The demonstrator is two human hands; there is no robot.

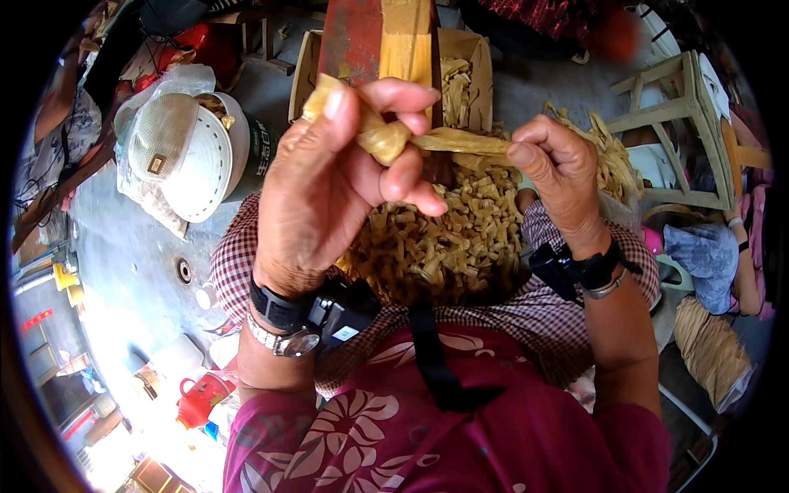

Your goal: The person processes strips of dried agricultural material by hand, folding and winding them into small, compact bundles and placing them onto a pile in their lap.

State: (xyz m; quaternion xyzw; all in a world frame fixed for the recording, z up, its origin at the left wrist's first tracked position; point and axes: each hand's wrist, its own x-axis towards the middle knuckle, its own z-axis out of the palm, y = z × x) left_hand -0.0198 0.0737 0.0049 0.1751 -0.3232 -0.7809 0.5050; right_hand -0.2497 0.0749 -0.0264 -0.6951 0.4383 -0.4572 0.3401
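A yellowish, translucent strip of tofu skin [464, 141] stretches between my two hands, looped into a loose knot at its left part. My left hand [308, 185] pinches the short end between thumb and forefinger, with the other fingers curled loosely near the knot. My right hand [565, 177] is closed on the strip's long end, thumb against the fingers, pulling it out sideways. Below, between my knees, lies a heap of small knotted tofu skin pieces [448, 238]. More loose long strips [616, 168] hang in a bunch beyond my right hand.
A red and yellow wooden bench [353, 41] runs away from me over a cardboard box [306, 74] of strips. At left a white hat [185, 148] rests on a bucket. A wooden stool [694, 135] stands at right, near another person's arm [746, 275]. A red jug [197, 400] is lower left.
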